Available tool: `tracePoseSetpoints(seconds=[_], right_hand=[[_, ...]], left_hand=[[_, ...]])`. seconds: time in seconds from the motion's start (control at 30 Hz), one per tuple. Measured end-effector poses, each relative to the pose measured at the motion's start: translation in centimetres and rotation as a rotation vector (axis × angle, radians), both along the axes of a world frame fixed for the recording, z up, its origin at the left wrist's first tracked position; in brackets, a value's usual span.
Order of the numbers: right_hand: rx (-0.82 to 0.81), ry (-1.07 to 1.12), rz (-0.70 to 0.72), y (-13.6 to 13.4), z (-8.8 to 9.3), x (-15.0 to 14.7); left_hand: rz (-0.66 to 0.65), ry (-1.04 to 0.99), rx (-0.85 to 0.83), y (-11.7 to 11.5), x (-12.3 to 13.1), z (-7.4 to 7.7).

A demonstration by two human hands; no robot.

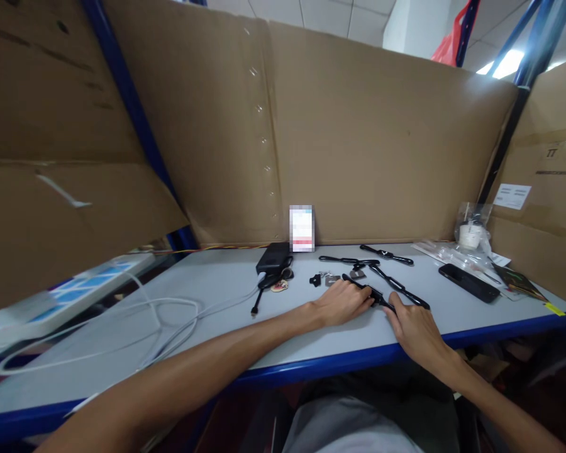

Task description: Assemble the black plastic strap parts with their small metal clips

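Between my hands, low over the front part of the grey table (292, 340), is a black strap-like piece (376, 296) with a thicker middle. My left hand (344, 302) has its fingers closed on the left side of this piece. The fingers of my right hand (411, 319) are closed round its right end. Just behind lie more black strap-like pieces: one (349, 260) lengthwise, one (387, 253) farther back, and one (399, 286) slanting behind my right hand. Small dark and metallic bits (332, 280) lie left of them.
A black box (272, 258) with cables, a propped phone (302, 228) and white cables (179, 305) are on the left. A power strip (75, 292) lies far left. At right are a black phone (469, 283), plastic bags (471, 236) and a dark packet (519, 281). Cardboard walls (358, 138) surround the table.
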State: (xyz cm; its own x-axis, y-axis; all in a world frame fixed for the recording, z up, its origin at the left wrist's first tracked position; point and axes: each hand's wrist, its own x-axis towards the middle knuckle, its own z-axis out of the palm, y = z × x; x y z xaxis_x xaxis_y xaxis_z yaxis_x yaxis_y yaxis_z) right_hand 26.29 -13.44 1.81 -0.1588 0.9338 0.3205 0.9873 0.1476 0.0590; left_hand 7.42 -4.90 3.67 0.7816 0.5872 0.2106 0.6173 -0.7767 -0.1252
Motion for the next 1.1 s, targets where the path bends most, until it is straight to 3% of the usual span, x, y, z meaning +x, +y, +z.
tracePoseSetpoints(seconds=[0.27,0.33,0.43,0.6,0.73,0.87,1.1], right_hand=[[-0.037,-0.044,-0.017,0.0,0.3,-0.1],[-0.036,-0.043,-0.02,-0.1,0.3,-0.2],[-0.043,-0.033,-0.025,-0.2,0.3,-0.4],[-0.069,-0.009,-0.054,-0.2,0.4,-0.5],[-0.077,0.011,-0.049,-0.1,0.3,-0.4],[-0.071,0.012,-0.026,0.0,0.4,-0.3],[-0.078,0.0,-0.021,-0.2,0.5,-0.2]], left_hand=[[0.195,-0.156,-0.194,-0.4,0.9,0.1],[0.193,-0.171,-0.172,-0.4,0.9,0.1],[0.089,-0.145,-0.054,-0.3,0.3,0.1],[-0.241,0.059,0.08,0.4,-1.3,1.3],[-0.301,0.133,0.157,1.3,-1.9,1.6],[-0.218,0.11,0.112,1.2,-1.3,0.9],[0.11,-0.127,-0.115,-0.1,0.2,-0.1]])
